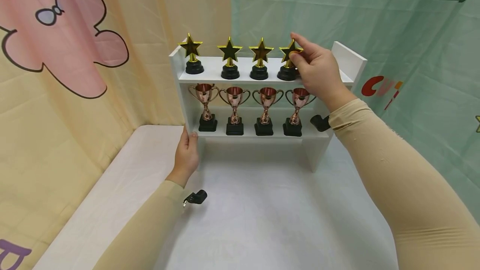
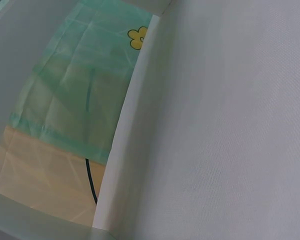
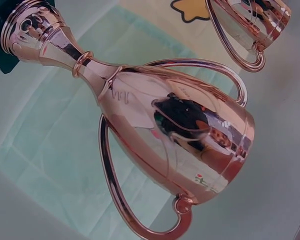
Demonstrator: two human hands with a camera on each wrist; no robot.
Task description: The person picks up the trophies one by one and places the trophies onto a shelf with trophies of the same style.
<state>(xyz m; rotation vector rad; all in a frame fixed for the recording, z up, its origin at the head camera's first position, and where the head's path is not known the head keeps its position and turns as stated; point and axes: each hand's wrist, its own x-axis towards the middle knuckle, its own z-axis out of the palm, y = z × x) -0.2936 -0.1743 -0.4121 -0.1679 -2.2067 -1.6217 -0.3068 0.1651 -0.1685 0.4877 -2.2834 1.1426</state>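
Note:
My right hand (image 1: pixel 320 70) pinches the star of the rightmost gold star trophy (image 1: pixel 287 73), whose black base stands on the upper board of a white two-tier shelf (image 1: pixel 349 59). Left of it on that board are more gold star trophies (image 1: pixel 229 71) in a row. On the lower board stands a row of rose-gold trophy cups (image 1: pixel 264 127) with black bases; one cup (image 3: pixel 180 125) looms close in the right wrist view. My left hand (image 1: pixel 185 157) grips the shelf's left side panel low down. The left wrist view shows only white shelf parts and cloth, no hand.
The shelf stands on a table with a white cover (image 1: pixel 255 211). Printed curtains (image 1: pixel 142 53) hang close behind and at the sides. A black wrist device (image 1: pixel 196 197) sticks out from my left wrist and another (image 1: pixel 320 123) from my right, beside the cups.

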